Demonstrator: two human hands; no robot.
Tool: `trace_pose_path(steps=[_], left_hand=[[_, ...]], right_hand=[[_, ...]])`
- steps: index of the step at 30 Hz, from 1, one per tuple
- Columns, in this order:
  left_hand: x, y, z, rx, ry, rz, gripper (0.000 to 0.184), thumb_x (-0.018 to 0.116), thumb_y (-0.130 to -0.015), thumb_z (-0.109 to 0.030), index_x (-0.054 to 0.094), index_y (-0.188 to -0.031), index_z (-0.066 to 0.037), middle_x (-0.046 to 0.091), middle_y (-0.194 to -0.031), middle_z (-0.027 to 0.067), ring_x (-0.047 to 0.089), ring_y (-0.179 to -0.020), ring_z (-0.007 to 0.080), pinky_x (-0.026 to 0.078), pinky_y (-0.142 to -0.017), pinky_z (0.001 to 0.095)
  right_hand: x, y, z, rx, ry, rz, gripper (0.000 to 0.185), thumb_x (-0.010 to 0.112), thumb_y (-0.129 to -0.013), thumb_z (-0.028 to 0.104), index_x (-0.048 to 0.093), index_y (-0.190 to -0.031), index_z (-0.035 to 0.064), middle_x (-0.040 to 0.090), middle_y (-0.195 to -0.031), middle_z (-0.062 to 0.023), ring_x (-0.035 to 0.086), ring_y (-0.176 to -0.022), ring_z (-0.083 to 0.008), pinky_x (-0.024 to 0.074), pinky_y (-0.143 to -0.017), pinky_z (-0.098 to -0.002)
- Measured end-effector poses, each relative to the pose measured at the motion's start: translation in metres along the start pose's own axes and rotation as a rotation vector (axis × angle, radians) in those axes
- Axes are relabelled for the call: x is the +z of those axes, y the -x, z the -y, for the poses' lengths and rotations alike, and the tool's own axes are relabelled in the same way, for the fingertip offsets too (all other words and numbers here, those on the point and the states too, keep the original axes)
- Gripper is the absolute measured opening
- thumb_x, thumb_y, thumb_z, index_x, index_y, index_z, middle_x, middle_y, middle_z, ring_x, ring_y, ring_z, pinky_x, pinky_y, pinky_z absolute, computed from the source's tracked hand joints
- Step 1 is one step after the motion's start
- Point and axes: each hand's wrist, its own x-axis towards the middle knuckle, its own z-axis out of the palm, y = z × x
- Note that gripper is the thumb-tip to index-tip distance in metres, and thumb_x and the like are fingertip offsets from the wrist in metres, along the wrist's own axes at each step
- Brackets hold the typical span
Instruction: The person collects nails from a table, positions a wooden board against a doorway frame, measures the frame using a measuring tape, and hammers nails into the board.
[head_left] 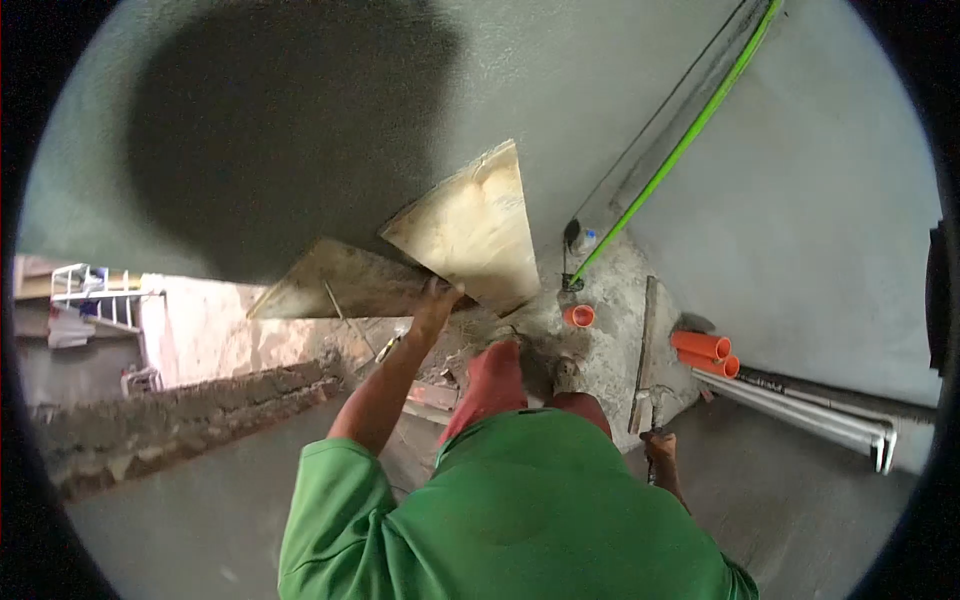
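My left hand (440, 292) is closed on the lower edge of a pale, stained board (470, 225), which tilts up in front of the grey wall. A second, darker board (345, 282) lies against it on the left, partly overlapped, and a thin stick (340, 305) crosses it. Low on the right, my right hand (659, 447) is closed round a dark, narrow handle. What tool that handle belongs to I cannot make out.
A bright green pole (680, 145) slants from the upper right to the floor. Near its foot stand an orange pipe end (579, 316) and a small bottle (587, 238). A plank (643, 350), orange pipes (705, 350) and white pipes (800, 405) lie right. A rough masonry ledge (190, 420) runs left.
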Motion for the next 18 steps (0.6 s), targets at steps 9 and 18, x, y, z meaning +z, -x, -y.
trace_pose_path(steps=[9, 18], left_hand=[[0.036, 0.018, -0.108, -0.438, -0.395, -0.052, 0.061, 0.058, -0.091, -0.063, 0.068, -0.106, -0.004, 0.07, -0.105, 0.0119, 0.065, -0.102, 0.0225, 0.051, -0.088, 0.0408], [0.165, 0.076, -0.282, 0.722, -1.03, -0.183, 0.042, 0.063, -0.088, -0.044, 0.066, -0.1, -0.005, 0.067, -0.091, 0.0184, 0.067, -0.084, 0.0364, 0.054, -0.078, 0.0469]], right_hand=[[-0.129, -0.008, 0.023, 0.286, -0.368, 0.179, 0.019, 0.072, -0.082, 0.019, 0.06, -0.074, 0.0057, 0.05, -0.061, -0.0043, 0.053, -0.057, -0.0184, 0.0469, -0.056, -0.0371], [-0.253, -0.066, 0.204, -0.122, -0.547, 0.128, 0.044, 0.07, -0.082, 0.013, 0.057, -0.12, -0.0058, 0.061, -0.11, -0.0132, 0.058, -0.099, -0.0214, 0.0471, -0.087, -0.0332]])
